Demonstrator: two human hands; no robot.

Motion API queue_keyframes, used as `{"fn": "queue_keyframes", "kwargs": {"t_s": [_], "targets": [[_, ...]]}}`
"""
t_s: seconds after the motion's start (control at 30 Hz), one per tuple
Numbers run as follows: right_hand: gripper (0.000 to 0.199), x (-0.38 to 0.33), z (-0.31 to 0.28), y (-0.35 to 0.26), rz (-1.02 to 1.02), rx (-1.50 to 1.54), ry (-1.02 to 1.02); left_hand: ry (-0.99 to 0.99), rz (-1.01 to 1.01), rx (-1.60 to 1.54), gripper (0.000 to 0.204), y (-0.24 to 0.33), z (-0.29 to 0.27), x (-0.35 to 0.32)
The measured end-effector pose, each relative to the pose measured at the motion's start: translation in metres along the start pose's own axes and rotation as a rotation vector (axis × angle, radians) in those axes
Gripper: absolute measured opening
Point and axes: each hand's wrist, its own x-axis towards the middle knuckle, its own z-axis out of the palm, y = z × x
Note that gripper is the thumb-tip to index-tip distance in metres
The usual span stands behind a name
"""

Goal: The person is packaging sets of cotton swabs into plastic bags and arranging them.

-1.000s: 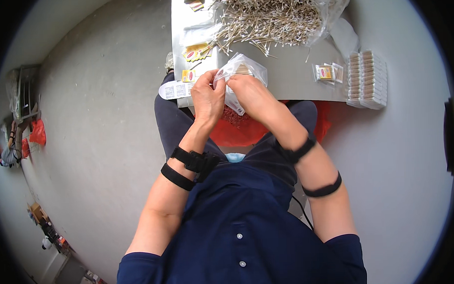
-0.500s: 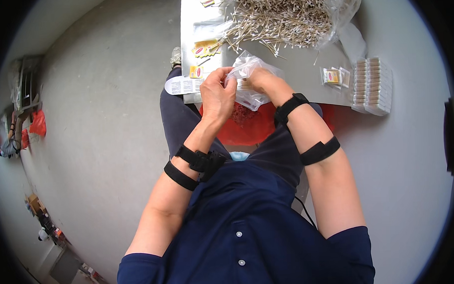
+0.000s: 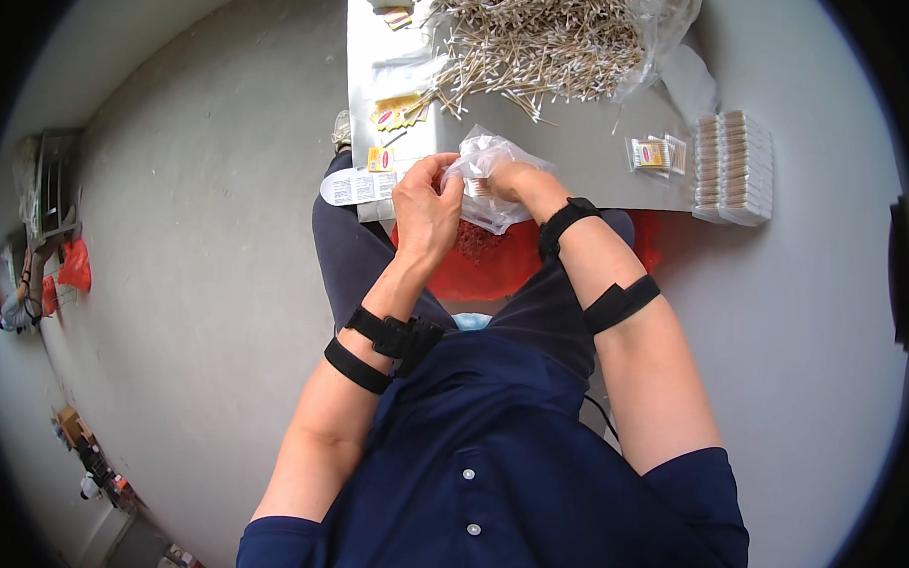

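My left hand (image 3: 428,207) pinches the edge of a clear plastic bag (image 3: 488,148) at the table's near edge, thumb and fingers closed. My right hand (image 3: 527,185) reaches into the bag's mouth, its fingers curled against a bundle of cotton swabs (image 3: 479,187). The film and the hand hide the fingertips. Just left of my left hand lie a small yellow card (image 3: 380,159) and a white printed sheet (image 3: 356,186).
A large heap of loose cotton swabs (image 3: 546,45) covers the far part of the table (image 3: 596,179). Packed swabs (image 3: 733,169) stand in stacks at the right edge, beside several flat packets (image 3: 652,155). More yellow cards (image 3: 401,114) lie at left. A red bag (image 3: 484,268) hangs below the table edge.
The whole view has shifted slightly, so the table sits a little further left. Both hands stay at the bag, and its film has crumpled somewhat around my right hand.
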Motion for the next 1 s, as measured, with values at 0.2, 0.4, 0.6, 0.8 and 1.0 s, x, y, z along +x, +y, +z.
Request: {"fn": "queue_keyframes", "kwargs": {"t_s": [0.2,0.4,0.6,0.8,1.0], "targets": [[0.039,0.021,-0.017,-0.001,0.010,0.020,0.008,-0.038,0.022,0.036,0.024,0.000,0.002,0.003],[0.039,0.018,-0.014,0.004,-0.001,0.025,0.020,-0.004,-0.004,-0.022,0.023,0.001,0.005,0.001],[0.039,-0.013,0.002,0.023,-0.037,0.015,0.008,-0.015,0.058,0.052,0.023,-0.005,0.004,0.001],[0.039,-0.001,-0.002,0.012,-0.054,0.008,0.020,-0.014,0.063,0.056,0.023,-0.006,0.005,0.000],[0.039,0.005,-0.008,0.010,-0.043,0.009,0.051,-0.002,0.029,0.009,0.022,0.000,0.008,-0.004]]}}
